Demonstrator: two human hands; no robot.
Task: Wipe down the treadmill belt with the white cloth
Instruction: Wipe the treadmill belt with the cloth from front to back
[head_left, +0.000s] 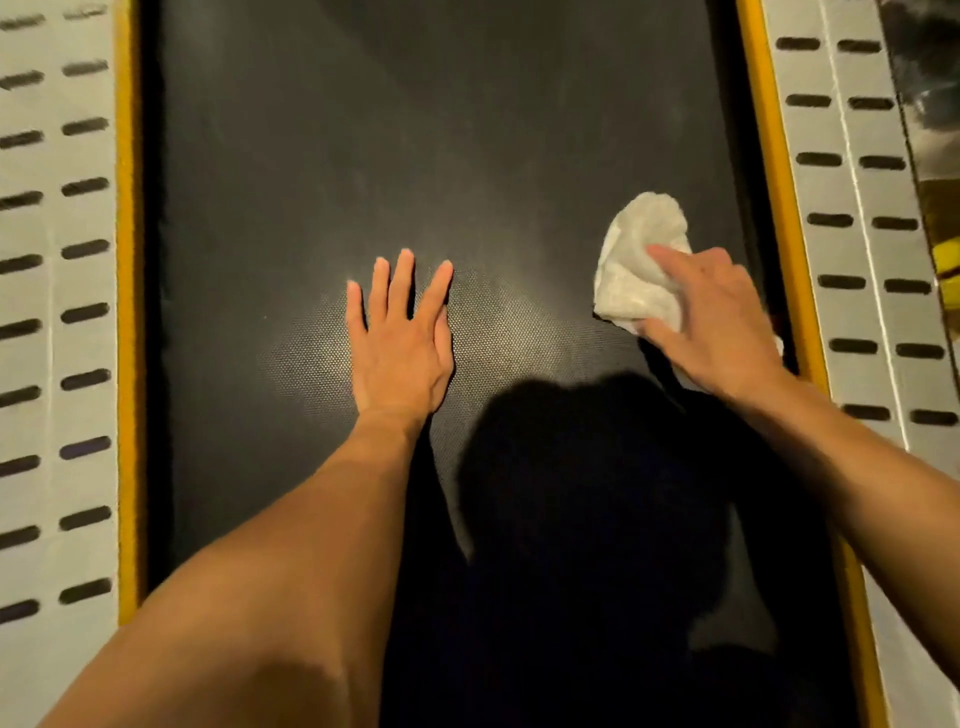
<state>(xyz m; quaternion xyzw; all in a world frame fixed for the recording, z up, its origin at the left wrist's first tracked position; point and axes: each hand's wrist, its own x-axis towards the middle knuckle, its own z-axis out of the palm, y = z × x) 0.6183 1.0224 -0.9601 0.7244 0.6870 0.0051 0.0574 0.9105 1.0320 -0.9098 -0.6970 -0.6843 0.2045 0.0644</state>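
Noted on rt part of treadmill belt (415, 156): white cloth (634, 280), wadded, touching belt, near yellow edge strip (777, 197) but not on it. Held by right hand (719, 325): palm over near part of wad, forefinger laid across top, thumb along near edge, so prob. a loose pinch btw. thumb & forefinger; other fingers hidden, cannot tell. Bit of cloth peeping out past outer side of hand. Left hand (400, 348) flat on belt abt mid-width, fingers spread & straight, holding nothing, well apart from cloth; looks like bracing. Grey slotted side rails (857, 218) both sides, outside yellow strips. Dark shadow (587, 467) on near belt below hands. Handling, judged not seen: soft, light, limp, no stiffness; apt to fold, roll up or slip out of a light hold when dragged over textured belt. Best taken w/ whole palm on top, fingertips pinning lead edge, thumb tucking a fold; pressing down rather than lifting. Belt: stiff-looking, matte, dimpled, likely some drag on fabric; may also creep under a push, hence left-hand brace useful. Nothing fragile.
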